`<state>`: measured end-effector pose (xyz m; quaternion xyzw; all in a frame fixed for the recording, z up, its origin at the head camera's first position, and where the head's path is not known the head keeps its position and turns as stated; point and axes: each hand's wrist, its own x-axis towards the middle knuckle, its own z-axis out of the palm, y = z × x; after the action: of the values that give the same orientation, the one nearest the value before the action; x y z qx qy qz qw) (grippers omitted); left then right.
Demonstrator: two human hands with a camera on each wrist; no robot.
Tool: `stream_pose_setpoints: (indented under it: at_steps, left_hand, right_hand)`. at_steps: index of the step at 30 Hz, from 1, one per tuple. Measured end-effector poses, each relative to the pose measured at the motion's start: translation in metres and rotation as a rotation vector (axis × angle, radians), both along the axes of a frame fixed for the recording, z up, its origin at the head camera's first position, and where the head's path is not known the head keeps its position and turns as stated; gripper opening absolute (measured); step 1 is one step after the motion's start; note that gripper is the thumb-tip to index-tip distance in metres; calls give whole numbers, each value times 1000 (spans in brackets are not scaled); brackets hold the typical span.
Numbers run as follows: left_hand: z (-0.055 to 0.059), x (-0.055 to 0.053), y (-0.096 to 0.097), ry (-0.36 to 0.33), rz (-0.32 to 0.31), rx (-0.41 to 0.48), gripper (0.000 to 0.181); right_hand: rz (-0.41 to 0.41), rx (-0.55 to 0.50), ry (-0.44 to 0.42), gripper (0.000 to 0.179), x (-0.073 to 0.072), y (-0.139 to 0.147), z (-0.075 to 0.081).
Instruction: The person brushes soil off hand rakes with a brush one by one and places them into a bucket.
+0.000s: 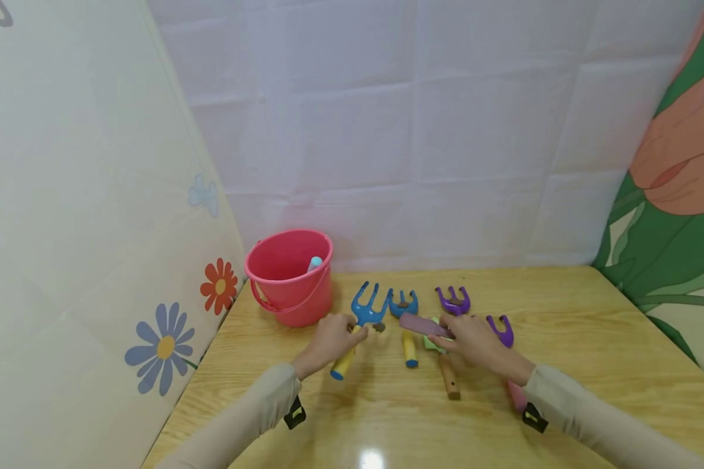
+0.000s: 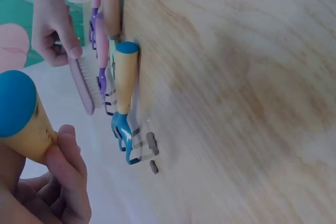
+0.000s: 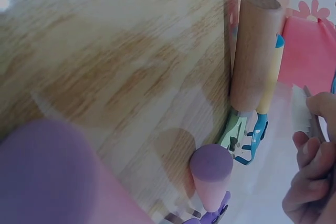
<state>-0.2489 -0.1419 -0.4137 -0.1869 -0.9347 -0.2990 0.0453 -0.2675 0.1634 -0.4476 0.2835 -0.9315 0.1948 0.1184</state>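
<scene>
My left hand (image 1: 331, 340) grips a blue hand fork (image 1: 366, 314) by its yellow handle, tines pointing away and raised off the table. The handle's blue end cap (image 2: 16, 103) fills the left of the left wrist view. My right hand (image 1: 482, 344) pinches a mauve brush (image 1: 416, 324) with pale bristles (image 2: 93, 74), held over the tools. Beneath it lie a blue hand rake (image 1: 409, 352) with a yellow handle and a light green tool with a wooden handle (image 1: 449, 379). Small dark lumps (image 2: 152, 143) lie by the rake's tines.
A pink bucket (image 1: 290, 303) stands at the back left with a light blue-ended item (image 1: 314, 263) inside. Two purple tools, one at the back (image 1: 454, 303) and one to the right (image 1: 504, 332), lie on the wooden table (image 1: 592, 371). A white cloth (image 1: 352, 163) hangs behind.
</scene>
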Motion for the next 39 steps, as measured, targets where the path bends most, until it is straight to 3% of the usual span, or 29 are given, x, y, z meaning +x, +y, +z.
stream_pose_setpoints:
  at_steps: [5, 10, 20, 25, 39]
  left_hand:
    - [6, -1, -3, -29, 3, 1, 43]
    - [16, -3, -7, 0, 16, -28, 48]
    - [60, -9, -18, -58, 5, 9, 43]
    - [80, -10, -22, -21, 0, 43, 41]
    - [110, -23, -49, 16, 125, 42, 46]
  right_hand:
    - [3, 2, 12, 32, 0, 0, -3]
    - [12, -2, 10, 33, -1, 0, -5]
    - [2, 14, 14, 32, -1, 1, -6]
    - [-10, 21, -3, 31, -2, 0, -9]
    - [-11, -6, -35, 28, -2, -4, -7]
